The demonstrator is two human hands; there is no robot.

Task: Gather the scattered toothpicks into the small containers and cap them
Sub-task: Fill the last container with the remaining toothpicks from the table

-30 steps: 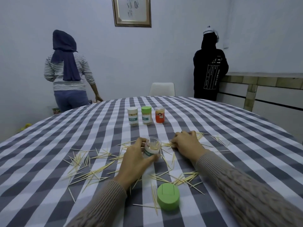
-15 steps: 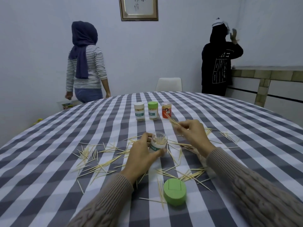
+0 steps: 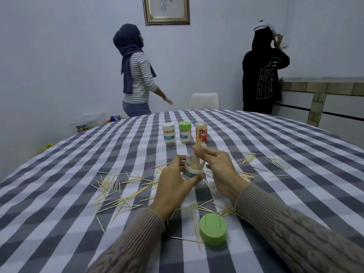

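Wooden toothpicks (image 3: pixel 126 200) litter the checked tabletop (image 3: pixel 59 223); left hand (image 3: pixel 173 186) grips one clear open jar (image 3: pixel 192 170), right hand (image 3: pixel 218 166) pinches a toothpick bundle (image 3: pixel 197 148), three capped jars (image 3: pixel 184 133) far, one green cap (image 3: pixel 213 228) near.

pale wall (image 3: pixel 59 56) | framed picture (image 3: pixel 167 8) | white chair (image 3: pixel 203 100) | checked tablecloth (image 3: pixel 78 194)

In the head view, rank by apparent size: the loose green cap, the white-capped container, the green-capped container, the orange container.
1. loose green cap, though it lies nearest the camera.
2. white-capped container and green-capped container: alike, unranked.
3. orange container, slightly smaller.
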